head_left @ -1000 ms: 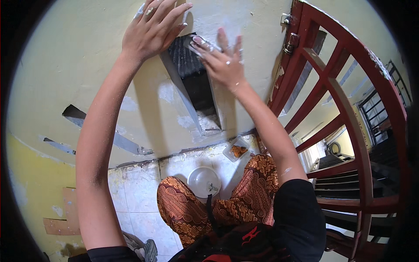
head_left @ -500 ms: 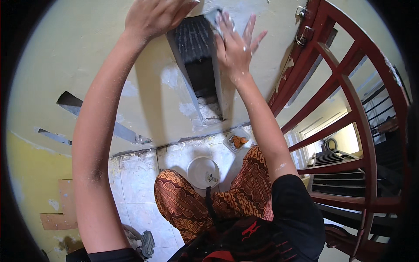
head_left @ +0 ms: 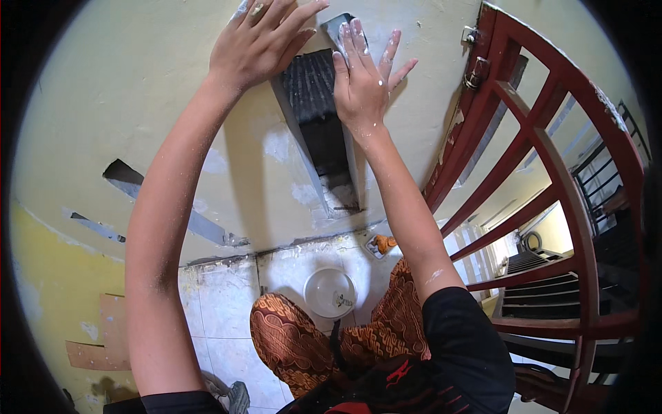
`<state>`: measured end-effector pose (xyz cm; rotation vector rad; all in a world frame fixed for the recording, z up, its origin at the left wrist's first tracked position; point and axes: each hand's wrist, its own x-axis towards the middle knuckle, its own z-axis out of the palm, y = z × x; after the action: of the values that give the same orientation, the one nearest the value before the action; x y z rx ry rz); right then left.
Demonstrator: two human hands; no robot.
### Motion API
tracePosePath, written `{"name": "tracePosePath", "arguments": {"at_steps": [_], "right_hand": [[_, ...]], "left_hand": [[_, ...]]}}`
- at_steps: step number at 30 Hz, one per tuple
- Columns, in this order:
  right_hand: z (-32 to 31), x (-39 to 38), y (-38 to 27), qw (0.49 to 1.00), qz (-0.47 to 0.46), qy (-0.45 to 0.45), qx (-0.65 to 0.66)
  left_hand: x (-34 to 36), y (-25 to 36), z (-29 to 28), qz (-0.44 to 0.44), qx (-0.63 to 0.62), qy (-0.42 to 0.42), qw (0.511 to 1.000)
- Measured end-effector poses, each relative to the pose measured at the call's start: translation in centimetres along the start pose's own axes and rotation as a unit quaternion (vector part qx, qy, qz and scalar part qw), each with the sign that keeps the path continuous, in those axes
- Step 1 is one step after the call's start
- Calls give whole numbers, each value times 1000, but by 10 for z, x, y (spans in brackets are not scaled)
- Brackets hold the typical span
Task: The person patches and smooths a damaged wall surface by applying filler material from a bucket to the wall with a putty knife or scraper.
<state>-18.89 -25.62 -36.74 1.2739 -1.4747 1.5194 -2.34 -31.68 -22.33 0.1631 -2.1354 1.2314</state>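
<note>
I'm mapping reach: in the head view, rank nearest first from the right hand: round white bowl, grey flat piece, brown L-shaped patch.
1. Grey flat piece, at right hand
2. Round white bowl, lower centre
3. Brown L-shaped patch, lower left

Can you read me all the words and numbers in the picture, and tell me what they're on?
There are none I can read.
Black shirt: a red mark, but no clear letters.
White bowl: a small greyish patch, too blurred to tell if it is print.
Grey flat piece at the right hand: no letters show.
Wall and red gate: no writing I can make out.
</note>
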Motion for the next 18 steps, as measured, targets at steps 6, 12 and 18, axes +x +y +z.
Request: {"name": "tracePosePath", "arguments": {"at_steps": [6,12,18], "right_hand": [[-9,-81,27,991,81,-94,-45],[2,35,-18,995,54,57,69],[-21,-95,-2,987,95,-132,-11]], "left_hand": [[10,-3,2,-2,7,-13,1000],[0,-2,4,-22,20,-27,999],[9,0,4,-12,3,-14,1000]]}}
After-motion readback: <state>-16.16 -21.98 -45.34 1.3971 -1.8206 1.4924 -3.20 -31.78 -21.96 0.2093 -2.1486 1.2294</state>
